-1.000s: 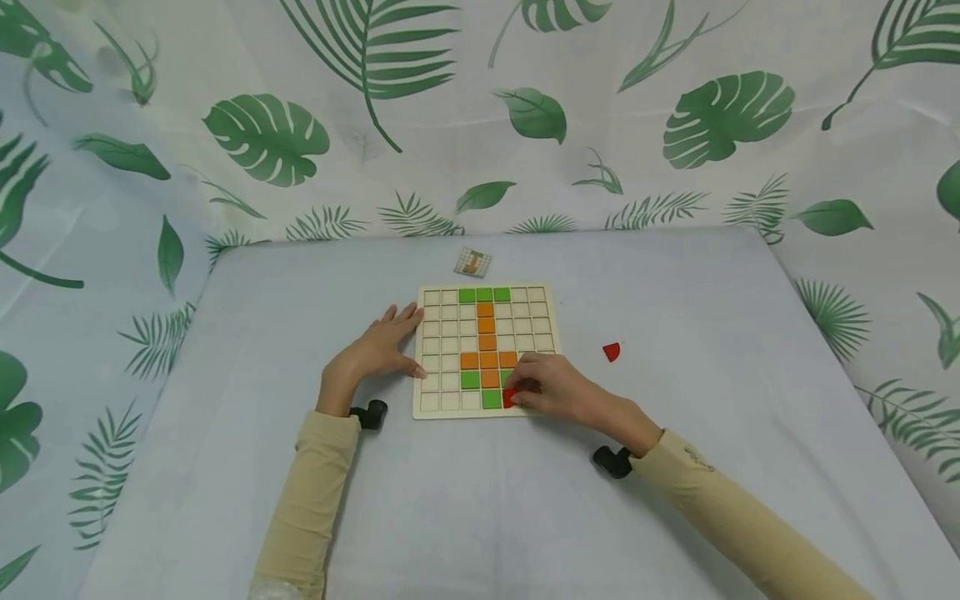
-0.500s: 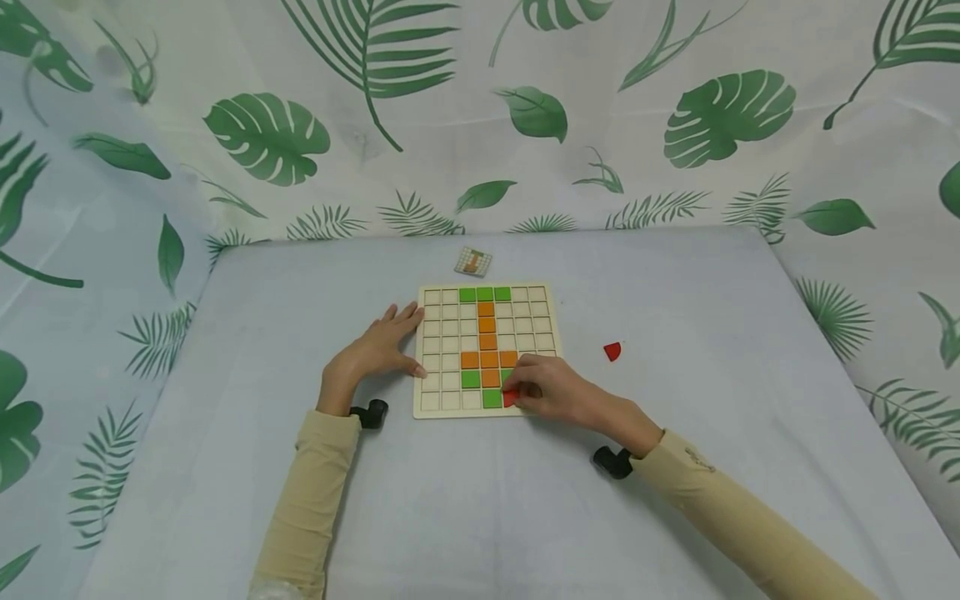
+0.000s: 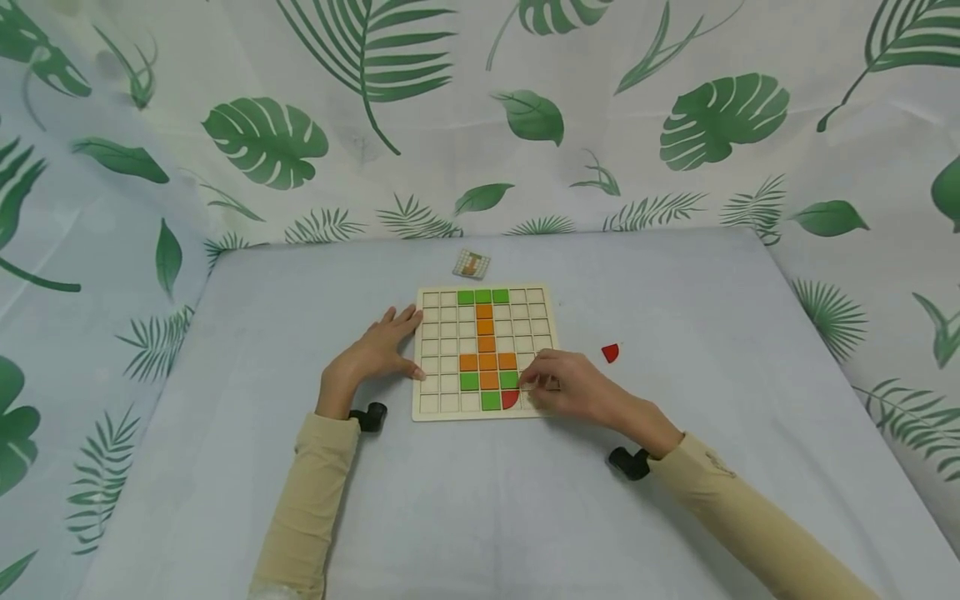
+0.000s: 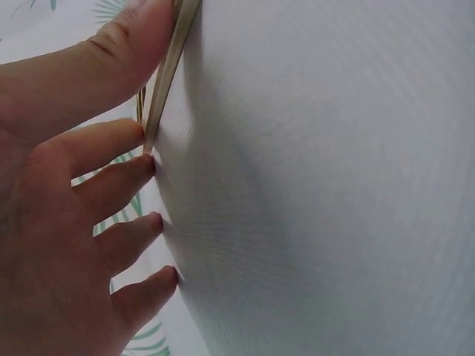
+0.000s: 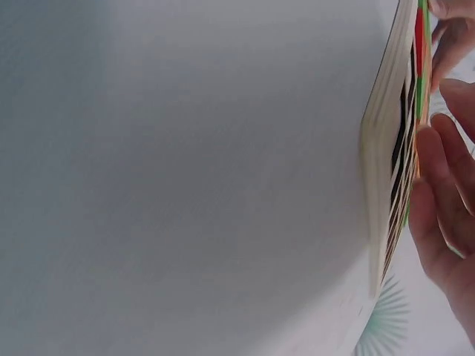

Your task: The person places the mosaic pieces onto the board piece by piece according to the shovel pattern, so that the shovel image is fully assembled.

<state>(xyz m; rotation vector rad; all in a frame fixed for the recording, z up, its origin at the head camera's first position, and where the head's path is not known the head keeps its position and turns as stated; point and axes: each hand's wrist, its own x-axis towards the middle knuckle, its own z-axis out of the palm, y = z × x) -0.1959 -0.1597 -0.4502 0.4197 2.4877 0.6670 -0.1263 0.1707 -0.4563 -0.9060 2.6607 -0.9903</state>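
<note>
A pale wooden grid board (image 3: 447, 343) lies on the table, with orange square tiles (image 3: 486, 327) forming a column and crossbar and green square tiles (image 3: 483, 297) in other cells. In its bottom row, a red quarter-circle tile (image 3: 510, 399) sits beside a green one. My left hand (image 3: 378, 346) spreads its fingers at the board's left edge, thumb and fingertips touching it. Over the board's lower right hovers my right hand (image 3: 566, 383), fingers loosely bent. The right wrist view shows its thumb apart from the fingers (image 5: 427, 215), nothing visible between them.
Another red quarter-circle tile (image 3: 611, 353) lies on the table (image 3: 675, 300) right of the board. Behind the board is a small pattern card (image 3: 472, 263). A leaf-printed curtain (image 3: 420, 167) rises along the table's back and sides.
My right hand has let go of the red quarter-circle tile in the bottom row and shifted a little right, uncovering it and the green tile above. The left hand has stayed in place.
</note>
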